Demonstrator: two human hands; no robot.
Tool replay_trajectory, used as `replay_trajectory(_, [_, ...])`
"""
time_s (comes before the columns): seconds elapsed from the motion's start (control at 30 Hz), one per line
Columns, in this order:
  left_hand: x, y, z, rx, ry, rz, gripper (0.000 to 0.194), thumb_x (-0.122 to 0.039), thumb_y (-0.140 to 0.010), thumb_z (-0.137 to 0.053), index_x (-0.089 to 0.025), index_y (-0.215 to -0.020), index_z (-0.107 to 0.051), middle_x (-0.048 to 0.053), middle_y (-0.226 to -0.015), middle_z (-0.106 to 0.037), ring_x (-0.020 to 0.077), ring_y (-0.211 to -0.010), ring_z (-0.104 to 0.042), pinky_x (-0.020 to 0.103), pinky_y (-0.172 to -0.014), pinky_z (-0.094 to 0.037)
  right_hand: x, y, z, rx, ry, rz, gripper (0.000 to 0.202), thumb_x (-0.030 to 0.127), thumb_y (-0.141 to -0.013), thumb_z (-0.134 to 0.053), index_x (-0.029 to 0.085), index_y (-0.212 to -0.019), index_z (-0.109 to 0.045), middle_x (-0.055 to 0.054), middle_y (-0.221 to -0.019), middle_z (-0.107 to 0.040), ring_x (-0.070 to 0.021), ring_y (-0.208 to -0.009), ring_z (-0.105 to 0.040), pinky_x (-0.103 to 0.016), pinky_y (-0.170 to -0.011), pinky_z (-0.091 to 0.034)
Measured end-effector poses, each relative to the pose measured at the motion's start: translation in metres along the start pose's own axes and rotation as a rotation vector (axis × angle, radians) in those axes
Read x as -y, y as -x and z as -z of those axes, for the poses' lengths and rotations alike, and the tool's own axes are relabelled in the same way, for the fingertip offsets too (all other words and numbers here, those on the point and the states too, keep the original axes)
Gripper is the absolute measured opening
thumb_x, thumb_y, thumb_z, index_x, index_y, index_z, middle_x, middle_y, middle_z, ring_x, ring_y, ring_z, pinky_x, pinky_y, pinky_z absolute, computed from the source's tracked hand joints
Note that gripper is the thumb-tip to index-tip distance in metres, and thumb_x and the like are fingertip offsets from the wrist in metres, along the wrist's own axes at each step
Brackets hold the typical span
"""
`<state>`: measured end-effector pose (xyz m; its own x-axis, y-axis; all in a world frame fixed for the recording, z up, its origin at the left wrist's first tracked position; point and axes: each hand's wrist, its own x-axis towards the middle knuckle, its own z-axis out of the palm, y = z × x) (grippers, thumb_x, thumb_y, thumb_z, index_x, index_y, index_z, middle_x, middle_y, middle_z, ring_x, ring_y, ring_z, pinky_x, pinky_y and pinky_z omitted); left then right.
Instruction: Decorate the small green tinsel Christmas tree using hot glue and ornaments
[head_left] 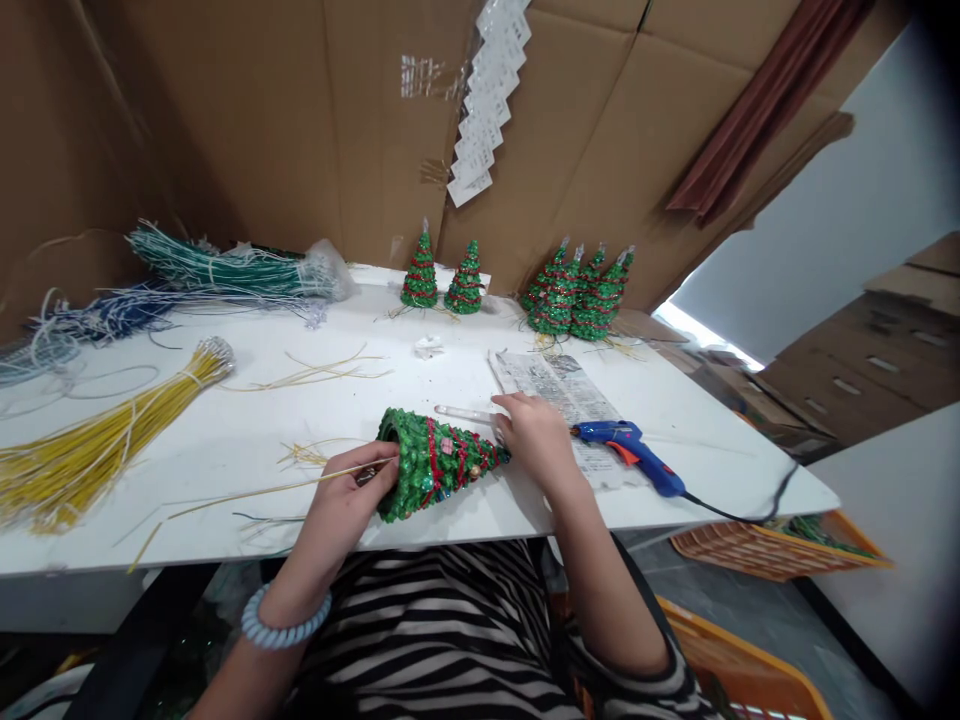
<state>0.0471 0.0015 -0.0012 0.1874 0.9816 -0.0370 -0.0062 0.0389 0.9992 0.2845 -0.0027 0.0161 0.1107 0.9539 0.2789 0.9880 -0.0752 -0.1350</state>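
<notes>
A green tinsel cone tree (427, 465) with red garland and small ornaments lies on its side at the table's front edge, tip to the right. My left hand (358, 490) is closed at its open base, pinching a thin yellow wire (255, 490) that trails left. Over the tip is my right hand (529, 430), its fingers bent; whether they grip the tip is hidden. Just behind the tree lies a clear stick (465, 412). A blue glue gun (630, 445) rests on newspaper (559, 385) to the right.
Several small trees (577, 295) stand along the back, two (442, 280) nearer the middle. Bundles of yellow wires (112, 440) and green wires (225, 270) lie at left. A cable (727, 512) crosses the right edge. Orange crates (750, 550) sit below, right.
</notes>
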Motion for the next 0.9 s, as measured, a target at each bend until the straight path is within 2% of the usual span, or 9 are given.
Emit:
replay_trajectory(0.13, [-0.002, -0.001, 0.0, -0.008, -0.009, 0.008, 0.036, -0.039, -0.058, -0.077, -0.012, -0.08, -0.075, 0.009, -0.08, -0.075, 0.021, -0.072, -0.065, 0.025, -0.061, -0.049, 0.005, -0.008, -0.001, 0.149, 0.115, 0.071, 0.024, 0.016, -0.086, -0.051, 0.019, -0.096, -0.072, -0.01, -0.096, -0.074, -0.0256, -0.094, -0.063, -0.032, -0.075, -0.041])
replay_trajectory(0.23, [-0.001, -0.001, 0.0, -0.021, -0.018, 0.008, 0.036, -0.04, -0.057, -0.077, -0.012, -0.081, -0.075, 0.01, -0.083, -0.076, 0.0215, -0.074, -0.066, 0.026, -0.063, -0.049, 0.008, -0.015, 0.001, 0.217, 0.172, 0.101, 0.022, 0.015, -0.084, -0.052, 0.019, -0.091, -0.073, -0.01, -0.092, -0.074, -0.0247, -0.092, -0.063, -0.031, -0.074, -0.041])
replay_trajectory(0.37, [0.0, -0.002, 0.0, -0.041, -0.025, -0.006, 0.036, -0.042, -0.057, -0.077, -0.014, -0.079, -0.076, 0.009, -0.084, -0.076, 0.0212, -0.078, -0.066, 0.026, -0.068, -0.051, 0.009, -0.022, 0.003, 0.259, 0.209, 0.144, 0.023, 0.015, -0.083, -0.052, 0.017, -0.092, -0.074, -0.012, -0.094, -0.073, -0.0266, -0.096, -0.061, -0.031, -0.073, -0.041])
replay_trajectory(0.5, [0.0, -0.002, 0.001, -0.026, -0.035, -0.014, 0.035, -0.043, -0.058, -0.077, -0.015, -0.078, -0.077, 0.008, -0.08, -0.076, 0.0202, -0.074, -0.066, 0.025, -0.066, -0.051, 0.01, -0.025, 0.001, 0.258, 0.209, 0.155, 0.023, 0.009, -0.077, -0.056, 0.013, -0.092, -0.073, -0.014, -0.09, -0.072, -0.0268, -0.094, -0.06, -0.03, -0.072, -0.041])
replay_trajectory(0.6, [0.001, -0.002, 0.001, -0.019, -0.04, -0.028, 0.034, -0.044, -0.059, -0.076, -0.015, -0.078, -0.077, 0.007, -0.078, -0.076, 0.0193, -0.073, -0.065, 0.025, -0.065, -0.05, 0.008, -0.028, 0.003, 0.21, 0.17, 0.14, 0.018, 0.007, -0.076, -0.055, 0.012, -0.08, -0.073, -0.015, -0.087, -0.071, -0.0258, -0.089, -0.06, -0.03, -0.069, -0.041])
replay_trajectory(0.7, [0.001, -0.001, 0.001, -0.027, -0.042, -0.033, 0.035, -0.043, -0.06, -0.077, -0.015, -0.079, -0.077, 0.008, -0.08, -0.076, 0.02, -0.074, -0.066, 0.025, -0.067, -0.051, 0.007, -0.028, 0.009, 0.095, 0.087, 0.101, 0.019, 0.011, -0.082, -0.053, 0.013, -0.073, -0.07, -0.015, -0.086, -0.068, -0.0253, -0.087, -0.059, -0.031, -0.069, -0.04])
replay_trajectory(0.83, [0.0, -0.001, 0.001, -0.041, -0.047, -0.028, 0.036, -0.042, -0.059, -0.078, -0.013, -0.08, -0.077, 0.01, -0.086, -0.077, 0.0227, -0.078, -0.068, 0.027, -0.067, -0.053, 0.015, -0.017, 0.018, -0.134, -0.085, -0.013, 0.021, 0.023, -0.093, -0.045, 0.015, -0.092, -0.065, -0.007, -0.076, -0.063, -0.0191, -0.075, -0.057, -0.03, -0.068, -0.04])
replay_trajectory(0.9, [-0.001, -0.001, 0.001, -0.041, -0.053, -0.03, 0.036, -0.041, -0.059, -0.078, -0.013, -0.081, -0.077, 0.011, -0.088, -0.077, 0.0237, -0.08, -0.069, 0.027, -0.066, -0.053, 0.027, -0.005, 0.02, -0.237, -0.237, -0.054, 0.024, 0.03, -0.096, -0.038, 0.017, -0.092, -0.058, -0.001, -0.068, -0.057, -0.0143, -0.063, -0.053, -0.026, -0.06, -0.039])
